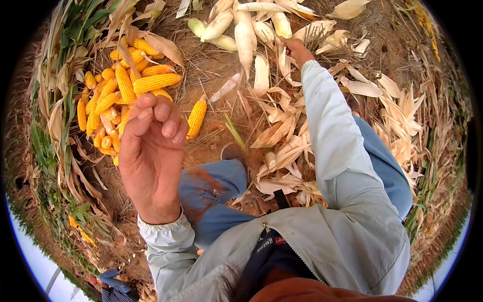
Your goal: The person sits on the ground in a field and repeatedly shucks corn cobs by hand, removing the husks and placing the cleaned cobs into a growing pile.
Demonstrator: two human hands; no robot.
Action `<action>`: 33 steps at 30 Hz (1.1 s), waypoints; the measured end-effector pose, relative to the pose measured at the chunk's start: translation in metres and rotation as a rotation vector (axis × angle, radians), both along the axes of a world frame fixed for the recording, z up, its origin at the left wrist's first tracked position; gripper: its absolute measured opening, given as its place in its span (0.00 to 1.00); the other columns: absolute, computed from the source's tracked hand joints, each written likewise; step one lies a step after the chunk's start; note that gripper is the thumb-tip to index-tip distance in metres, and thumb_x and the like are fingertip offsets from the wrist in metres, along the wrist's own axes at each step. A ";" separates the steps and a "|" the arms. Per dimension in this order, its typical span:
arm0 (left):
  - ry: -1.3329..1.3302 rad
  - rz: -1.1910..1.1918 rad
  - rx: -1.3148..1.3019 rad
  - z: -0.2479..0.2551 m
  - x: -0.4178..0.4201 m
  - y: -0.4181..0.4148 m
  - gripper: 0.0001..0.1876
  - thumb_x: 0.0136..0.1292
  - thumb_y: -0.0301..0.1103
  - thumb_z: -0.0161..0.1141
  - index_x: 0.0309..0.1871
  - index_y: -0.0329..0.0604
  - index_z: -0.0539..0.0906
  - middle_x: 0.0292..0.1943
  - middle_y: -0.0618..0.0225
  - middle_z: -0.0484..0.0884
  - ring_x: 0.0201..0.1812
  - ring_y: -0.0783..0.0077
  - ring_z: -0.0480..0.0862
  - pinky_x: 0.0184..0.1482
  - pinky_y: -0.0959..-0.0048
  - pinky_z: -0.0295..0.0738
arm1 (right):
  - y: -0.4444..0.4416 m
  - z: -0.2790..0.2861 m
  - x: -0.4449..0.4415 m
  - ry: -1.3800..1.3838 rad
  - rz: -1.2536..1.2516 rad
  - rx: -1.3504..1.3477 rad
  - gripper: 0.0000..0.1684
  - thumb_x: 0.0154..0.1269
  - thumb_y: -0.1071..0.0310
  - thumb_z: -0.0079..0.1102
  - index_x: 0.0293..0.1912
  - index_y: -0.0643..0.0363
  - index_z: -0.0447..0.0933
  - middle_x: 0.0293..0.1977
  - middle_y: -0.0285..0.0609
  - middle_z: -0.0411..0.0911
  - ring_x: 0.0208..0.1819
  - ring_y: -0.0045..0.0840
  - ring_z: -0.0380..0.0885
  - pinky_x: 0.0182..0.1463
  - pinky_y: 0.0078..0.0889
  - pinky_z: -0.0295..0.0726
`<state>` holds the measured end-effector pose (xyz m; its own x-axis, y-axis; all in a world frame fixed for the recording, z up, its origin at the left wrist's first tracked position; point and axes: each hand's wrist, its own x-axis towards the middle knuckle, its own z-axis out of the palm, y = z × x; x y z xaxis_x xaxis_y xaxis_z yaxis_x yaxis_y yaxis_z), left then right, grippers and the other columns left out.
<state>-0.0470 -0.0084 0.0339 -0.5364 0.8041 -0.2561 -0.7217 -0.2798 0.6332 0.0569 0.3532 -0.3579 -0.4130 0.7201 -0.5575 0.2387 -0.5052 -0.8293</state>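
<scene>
My left hand is raised at left, palm towards me, with loosely curled fingers and nothing visible in it. Behind its fingertips lies a heap of husked yellow corn ears, partly hidden by the hand. One husked corn ear rests apart on the soil, to the right of that heap. At the end of my outstretched arm, my right hand meets the tip of a pale green corn ear in its husk. Whether its fingers grip the ear is unclear. More unhusked ears lie beside it.
Dry loose husks cover the ground between my legs and to the right. Cut corn stalks line the left edge. My bent knee in blue trousers is below the single ear. Another person is at the lower left.
</scene>
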 end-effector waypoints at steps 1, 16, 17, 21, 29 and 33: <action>-0.004 -0.027 0.003 0.001 0.002 0.002 0.09 0.63 0.28 0.51 0.45 0.37 0.74 0.34 0.67 0.71 0.33 0.75 0.69 0.36 0.76 0.66 | 0.005 0.002 0.003 0.049 0.027 0.022 0.17 0.58 0.58 0.62 0.22 0.61 0.74 0.18 0.32 0.69 0.17 0.17 0.61 0.20 0.25 0.58; -0.027 -0.058 0.001 0.000 0.005 0.000 0.09 0.63 0.28 0.53 0.45 0.37 0.75 0.34 0.67 0.73 0.33 0.75 0.70 0.36 0.77 0.67 | -0.050 0.053 0.025 0.574 -0.116 -0.767 0.09 0.57 0.67 0.58 0.28 0.57 0.68 0.15 0.27 0.61 0.13 0.10 0.57 0.12 0.13 0.52; -0.034 -0.056 -0.002 -0.002 0.005 0.001 0.09 0.62 0.28 0.54 0.45 0.37 0.75 0.34 0.67 0.73 0.33 0.75 0.71 0.36 0.77 0.67 | -0.065 0.062 0.033 0.608 -0.137 -0.775 0.09 0.55 0.67 0.59 0.28 0.57 0.68 0.15 0.27 0.61 0.12 0.10 0.56 0.11 0.13 0.53; -0.031 -0.039 0.010 -0.006 0.001 -0.007 0.10 0.60 0.27 0.56 0.46 0.38 0.75 0.34 0.68 0.75 0.33 0.74 0.72 0.37 0.77 0.68 | -0.121 0.117 0.061 0.618 -0.032 -0.791 0.12 0.58 0.64 0.59 0.27 0.55 0.66 0.15 0.26 0.59 0.12 0.10 0.56 0.12 0.12 0.53; 0.197 0.235 -0.232 -0.009 0.008 -0.007 0.20 0.60 0.35 0.61 0.54 0.39 0.71 0.41 0.67 0.78 0.45 0.72 0.77 0.50 0.72 0.71 | -0.269 0.272 0.070 0.473 0.457 -0.019 0.10 0.59 0.65 0.60 0.31 0.62 0.73 0.17 0.32 0.69 0.14 0.13 0.64 0.17 0.17 0.61; 0.374 0.125 -0.077 0.007 0.021 -0.007 0.24 0.56 0.30 0.65 0.55 0.34 0.70 0.42 0.63 0.79 0.43 0.72 0.80 0.45 0.71 0.76 | -0.288 0.316 0.072 0.257 0.941 0.409 0.13 0.58 0.64 0.67 0.31 0.65 0.77 0.18 0.33 0.74 0.18 0.12 0.71 0.22 0.16 0.71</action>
<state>-0.0257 -0.0156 0.0408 -0.6968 0.7127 -0.0812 -0.4005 -0.2926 0.8683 0.1285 0.0655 -0.0416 -0.9735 0.1619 -0.1617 0.1822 0.1210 -0.9758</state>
